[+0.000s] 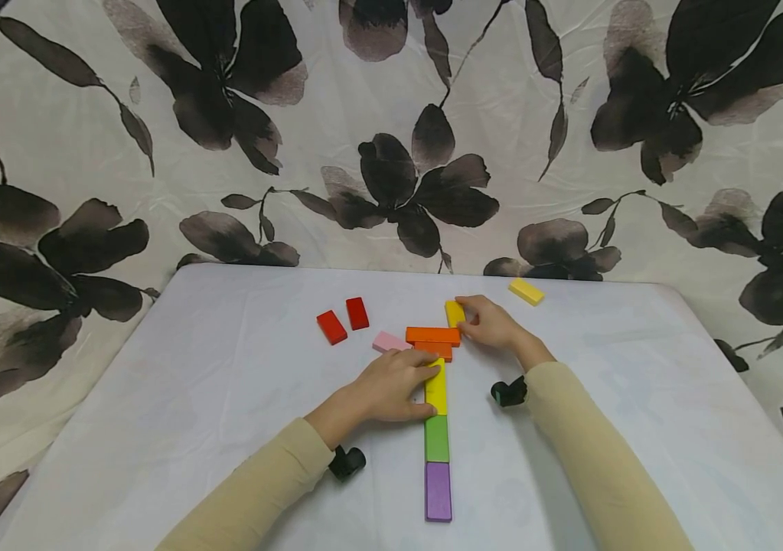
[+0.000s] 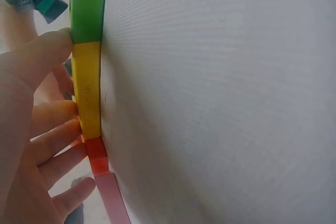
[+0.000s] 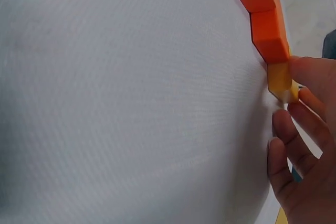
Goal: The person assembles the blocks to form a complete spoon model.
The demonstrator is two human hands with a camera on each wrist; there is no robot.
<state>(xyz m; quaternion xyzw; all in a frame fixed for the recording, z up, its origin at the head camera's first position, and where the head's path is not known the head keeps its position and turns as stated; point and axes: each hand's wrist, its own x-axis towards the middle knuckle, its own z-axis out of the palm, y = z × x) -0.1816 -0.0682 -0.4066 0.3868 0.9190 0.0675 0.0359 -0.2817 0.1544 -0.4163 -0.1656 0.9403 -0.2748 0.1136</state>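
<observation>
On the white table, my right hand (image 1: 490,321) pinches a small yellow block (image 1: 455,313) between thumb and index finger, just behind the orange blocks. The right wrist view shows the thumb against this yellow block (image 3: 279,78), the other fingers spread. My left hand (image 1: 394,386) rests its fingertips on a longer yellow block (image 1: 436,390), thumb near its joint with the green block (image 1: 437,438). In the left wrist view, other fingertips lie at the red-orange block (image 2: 96,156) and by the pink block (image 2: 112,198). A purple block (image 1: 438,491) continues the row toward me.
Crossing the row's far end is a long orange block (image 1: 432,335), with a shorter orange block (image 1: 434,350) in front. Two red blocks (image 1: 331,327) lie at the back left. A loose yellow block (image 1: 526,291) is near the back edge. Behind hangs a flowered cloth (image 1: 336,115).
</observation>
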